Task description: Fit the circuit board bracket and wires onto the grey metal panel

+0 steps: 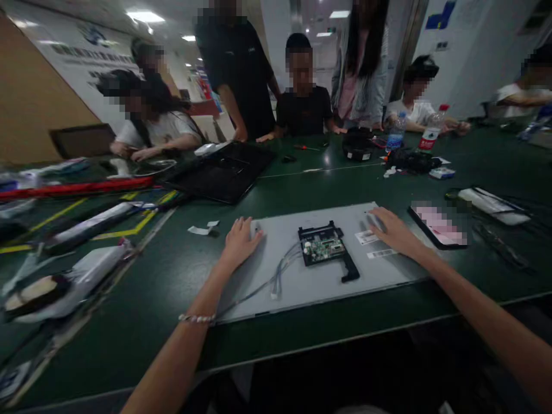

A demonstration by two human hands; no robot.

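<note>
A flat grey panel [259,270], like the back of a display, lies on the green table in front of me. On its middle sits a black plastic bracket [351,269] holding a green circuit board [325,249]. Grey cables [278,276] run from the board over the panel toward my left wrist. My left hand [242,241] rests at the panel's left edge, fingers stretched out, holding nothing. At the far right corner, my right hand [394,231] lies with its fingers extended beside white labels [366,237]. A beaded bracelet [197,318] circles my left wrist.
A phone [437,225] lies right of the panel, near a white-and-black bundle [494,206]. Farther off are a black frame [224,169], a screwdriver [306,148] and bottles [432,129]. Paper scraps [200,230] and wrapped parts [86,276] lie left. Several people are around the table [164,293].
</note>
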